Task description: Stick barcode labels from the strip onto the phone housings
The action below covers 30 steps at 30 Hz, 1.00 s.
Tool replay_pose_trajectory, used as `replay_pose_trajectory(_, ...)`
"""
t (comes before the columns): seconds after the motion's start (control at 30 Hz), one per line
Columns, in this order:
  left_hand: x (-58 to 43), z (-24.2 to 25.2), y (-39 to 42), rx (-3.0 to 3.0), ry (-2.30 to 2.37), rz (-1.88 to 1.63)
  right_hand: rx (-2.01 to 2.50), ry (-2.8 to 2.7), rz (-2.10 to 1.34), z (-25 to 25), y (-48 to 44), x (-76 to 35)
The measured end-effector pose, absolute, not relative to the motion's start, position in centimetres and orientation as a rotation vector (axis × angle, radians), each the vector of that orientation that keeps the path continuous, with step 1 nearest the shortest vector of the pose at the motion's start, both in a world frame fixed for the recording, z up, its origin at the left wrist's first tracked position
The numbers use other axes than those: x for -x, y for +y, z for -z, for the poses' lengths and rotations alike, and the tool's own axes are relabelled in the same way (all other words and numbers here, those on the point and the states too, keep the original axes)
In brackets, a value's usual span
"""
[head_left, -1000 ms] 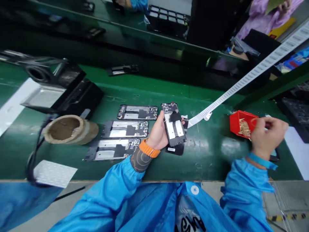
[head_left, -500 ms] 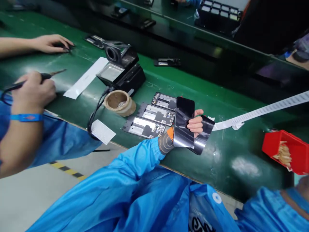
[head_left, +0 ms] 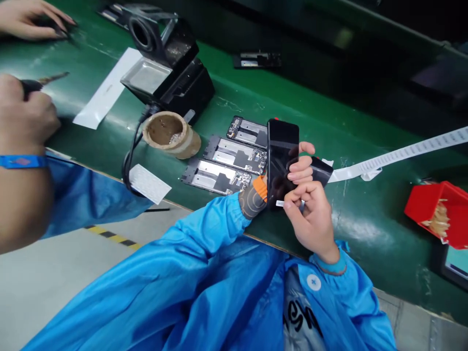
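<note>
In my left hand (head_left: 302,163) is a black smartphone (head_left: 281,146), glossy screen up and tilted, with the fingers curled over its right edge. At the phone's lower end my right hand (head_left: 310,214) is closed in a pinch on a small white label (head_left: 280,203). How far the label is stuck to the phone I cannot tell. Behind the left fingers a second dark phone-sized panel (head_left: 321,170) lies on the bench. Left of the phone are several opened phone frames (head_left: 219,176) with bare circuit boards.
A strip of labels (head_left: 402,155) runs off to the right above a red bin (head_left: 424,202) of tan pieces. Leftward stand a brown pot (head_left: 190,141), a black soldering-iron stand (head_left: 186,87) and a paper card (head_left: 149,184). A co-worker's hand (head_left: 29,114) holds a soldering iron.
My right hand has come in from the lower right to the phone's lower end, where a small white label now shows. My left hand still holds the phone. The view has shifted.
</note>
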<state>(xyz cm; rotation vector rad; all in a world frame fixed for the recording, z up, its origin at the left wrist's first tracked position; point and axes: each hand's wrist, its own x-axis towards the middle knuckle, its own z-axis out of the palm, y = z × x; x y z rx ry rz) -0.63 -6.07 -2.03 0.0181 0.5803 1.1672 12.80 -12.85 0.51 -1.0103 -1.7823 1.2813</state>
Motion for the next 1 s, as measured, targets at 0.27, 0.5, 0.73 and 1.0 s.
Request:
replay_pose_trajectory(0.27,0.7,0.2,-7.4,-0.071,0.33,-1.133,1.038,-1.876,-1.241,-0.7,-13.0,-12.8)
replay_pose_trajectory(0.5,0.1,1.8,-6.5,-0.172,0.166,-1.16,1.078,-2.081,-1.018,-1.6,-13.2,-12.6)
replay_pose_trajectory(0.73,0.1,2.5,-6.4,-0.176,0.19,-1.255,1.146,-2.202,-0.709,-1.6,-12.8,-12.3)
replay_pose_trajectory(1.0,0.1,2.1,-6.7,0.0,0.486,-1.542,0.88,-2.159,-0.344,1.1,-12.6,-13.8)
